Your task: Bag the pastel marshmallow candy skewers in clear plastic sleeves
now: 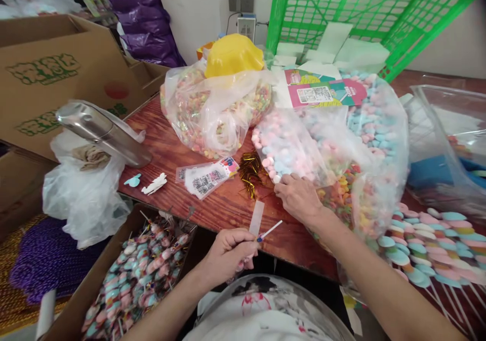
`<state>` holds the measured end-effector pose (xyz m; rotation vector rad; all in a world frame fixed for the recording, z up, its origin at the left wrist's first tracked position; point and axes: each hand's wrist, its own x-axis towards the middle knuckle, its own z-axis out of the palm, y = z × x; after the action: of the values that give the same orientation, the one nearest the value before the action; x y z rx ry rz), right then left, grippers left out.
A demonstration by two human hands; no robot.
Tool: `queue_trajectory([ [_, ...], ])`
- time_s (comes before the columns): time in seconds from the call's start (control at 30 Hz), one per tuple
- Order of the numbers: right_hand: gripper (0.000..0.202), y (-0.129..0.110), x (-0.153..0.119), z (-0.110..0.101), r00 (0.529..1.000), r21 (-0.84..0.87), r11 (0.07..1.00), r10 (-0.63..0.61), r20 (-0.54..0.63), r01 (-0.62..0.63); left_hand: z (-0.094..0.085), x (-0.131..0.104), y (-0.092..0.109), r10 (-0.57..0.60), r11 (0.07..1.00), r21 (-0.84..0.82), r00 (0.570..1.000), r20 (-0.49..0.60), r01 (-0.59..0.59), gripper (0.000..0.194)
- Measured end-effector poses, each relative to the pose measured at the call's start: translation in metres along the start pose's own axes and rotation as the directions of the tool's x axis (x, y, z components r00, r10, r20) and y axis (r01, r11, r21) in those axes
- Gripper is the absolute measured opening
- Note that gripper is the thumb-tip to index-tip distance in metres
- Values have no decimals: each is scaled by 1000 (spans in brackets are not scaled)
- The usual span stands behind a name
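My left hand (233, 252) is closed around a candy skewer in a clear wrapper, low over the table's front edge. The skewer's white stick (272, 230) points up and right from the fingers, and pinkish candy shows below them. My right hand (298, 197) is down at the front of a clear bag of pink, white and blue candies (284, 146). Its fingers are curled together, and whatever they pinch is hidden. Just left of them lies a bunch of gold twist ties (251, 173). A narrow translucent strip (257, 217) lies behind my left hand.
A carton of wrapped candy skewers (140, 270) stands below left. On the table are printed labels (208, 179), a steel flask (104, 133), a bag of coloured candies (212, 108) under a yellow bowl (234, 55), and unwrapped skewers (436, 245) at right. A green crate (277, 22) stands behind.
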<state>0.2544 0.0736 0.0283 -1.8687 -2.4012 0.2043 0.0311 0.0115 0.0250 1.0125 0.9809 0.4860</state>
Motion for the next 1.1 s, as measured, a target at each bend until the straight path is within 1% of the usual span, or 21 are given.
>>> queue_trajectory([
  [0.1, 18, 0, -7, 2, 999, 75, 997, -34, -34, 36, -1, 0, 0, 4, 999, -39, 999, -42, -6, 36],
  [0.2, 17, 3, -23, 0, 994, 198, 977, -55, -91, 72, -2, 2, 2, 20, 994, -106, 997, -78, -28, 36],
  [0.3, 19, 5, -44, -1, 988, 301, 953, 6, -155, 41, 1, 7, 4, 28, 969, -239, 993, -117, -56, 32],
  [0.37, 22, 5, -56, 2, 982, 343, 939, 58, -178, 6, 4, 10, 6, 27, 947, -314, 992, -124, -65, 28],
  [0.47, 22, 0, -63, 5, 979, 351, 936, 89, -181, -20, 10, 13, 11, 35, 919, -387, 992, -117, -78, 25],
  [0.57, 18, -6, -50, 3, 986, 287, 958, 53, -155, -6, 13, 15, 19, 44, 889, -441, 982, -183, -122, 21],
  [0.67, 21, -9, -22, -1, 994, 185, 982, -15, -111, 35, 14, 15, 24, 49, 885, -437, 966, -254, -159, 22],
  [0.77, 21, -10, 6, -1, 993, 95, 989, -109, -51, 114, 15, 13, 23, 73, 894, -408, 958, -276, -186, 23],
  [0.83, 19, -9, 17, 2, 987, 58, 985, -160, -17, 161, 15, 11, 20, 81, 895, -401, 954, -287, -196, 23],
  [0.9, 20, -7, 21, 4, 982, 35, 981, -191, -2, 191, 15, 10, 16, 72, 893, -405, 951, -301, -196, 22],
  [0.97, 23, -6, 17, 3, 977, 29, 977, -211, -2, 211, 13, 10, 15, 62, 892, -409, 949, -309, -191, 22],
  [1.1, 20, -4, -6, -11, 978, 54, 977, -206, -33, 207, 11, 15, 16, 58, 898, -401, 951, -302, -182, 19],
])
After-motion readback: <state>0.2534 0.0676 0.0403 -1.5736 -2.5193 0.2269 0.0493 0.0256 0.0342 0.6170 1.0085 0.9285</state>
